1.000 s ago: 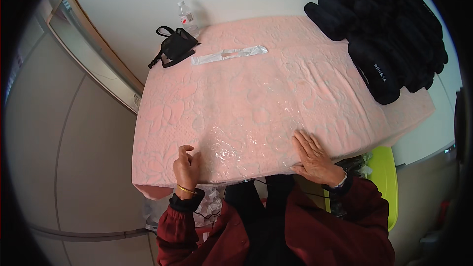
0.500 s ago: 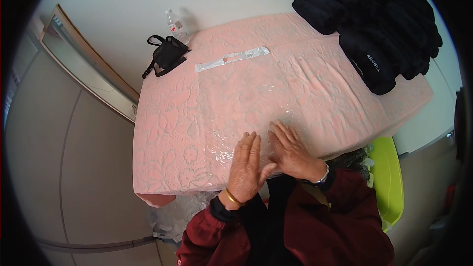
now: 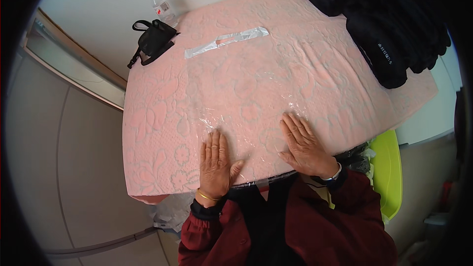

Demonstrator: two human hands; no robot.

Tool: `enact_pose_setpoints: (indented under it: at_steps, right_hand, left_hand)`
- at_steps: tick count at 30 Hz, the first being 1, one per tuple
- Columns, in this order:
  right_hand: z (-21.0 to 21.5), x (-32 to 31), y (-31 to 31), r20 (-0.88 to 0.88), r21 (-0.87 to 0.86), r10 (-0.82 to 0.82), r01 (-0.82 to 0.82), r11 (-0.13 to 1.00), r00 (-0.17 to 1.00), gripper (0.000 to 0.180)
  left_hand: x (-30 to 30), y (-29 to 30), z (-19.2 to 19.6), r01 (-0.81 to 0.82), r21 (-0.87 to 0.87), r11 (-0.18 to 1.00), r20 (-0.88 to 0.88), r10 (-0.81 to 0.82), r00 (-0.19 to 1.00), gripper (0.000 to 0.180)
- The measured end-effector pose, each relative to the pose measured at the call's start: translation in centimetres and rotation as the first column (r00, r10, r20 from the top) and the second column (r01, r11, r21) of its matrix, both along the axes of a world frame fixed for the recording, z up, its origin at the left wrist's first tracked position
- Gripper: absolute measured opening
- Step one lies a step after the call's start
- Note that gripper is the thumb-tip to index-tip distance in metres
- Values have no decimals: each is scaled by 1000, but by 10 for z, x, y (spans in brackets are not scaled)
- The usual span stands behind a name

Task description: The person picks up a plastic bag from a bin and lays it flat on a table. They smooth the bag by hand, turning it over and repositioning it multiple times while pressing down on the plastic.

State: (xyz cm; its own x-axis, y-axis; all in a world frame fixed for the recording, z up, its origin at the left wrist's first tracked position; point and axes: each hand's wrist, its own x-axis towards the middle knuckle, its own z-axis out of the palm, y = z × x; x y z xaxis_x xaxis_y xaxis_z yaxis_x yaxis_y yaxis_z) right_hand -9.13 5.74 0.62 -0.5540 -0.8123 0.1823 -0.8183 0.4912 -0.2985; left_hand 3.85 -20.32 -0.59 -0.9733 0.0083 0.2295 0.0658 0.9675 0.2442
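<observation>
A clear plastic bag (image 3: 236, 76) with a white handle strip (image 3: 241, 38) at its far end lies flat on a pink patterned cloth (image 3: 160, 113) that covers the table. My left hand (image 3: 215, 160) rests palm down on the bag's near left part, fingers stretched forward, thumb out to the right. On the near right part my right hand (image 3: 306, 143) lies flat too, its fingers straight and its thumb pointing left. Neither hand holds anything. The film shines and wrinkles around the fingertips.
Dark rolled fabric bundles (image 3: 374, 24) are piled at the far right. A black pouch (image 3: 155, 42) and a plastic bottle (image 3: 162, 7) stand at the far left by the wall. A lime-green bin (image 3: 387, 177) is below the right edge, and clear plastic (image 3: 175, 212) lies below the left.
My hands have moved apart, the left one to the left and the right one to the right, and now lie flatter on the bag. The view has shifted slightly.
</observation>
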Motion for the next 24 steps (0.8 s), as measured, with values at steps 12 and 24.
enact_pose_setpoints:
  at_steps: [12, 24]
  right_hand:
    - [-7, -16, 41, -56, 59, -204, 207, 976, 977, 79]
    - [14, 48, 86, 19, -98, -251, 252, 963, 968, 93]
  left_hand:
    - [27, -37, -3, -253, -104, 962, 55, 260, 964, 83]
    - [107, -24, -2, -336, -94, 937, -51, 332, 942, 96]
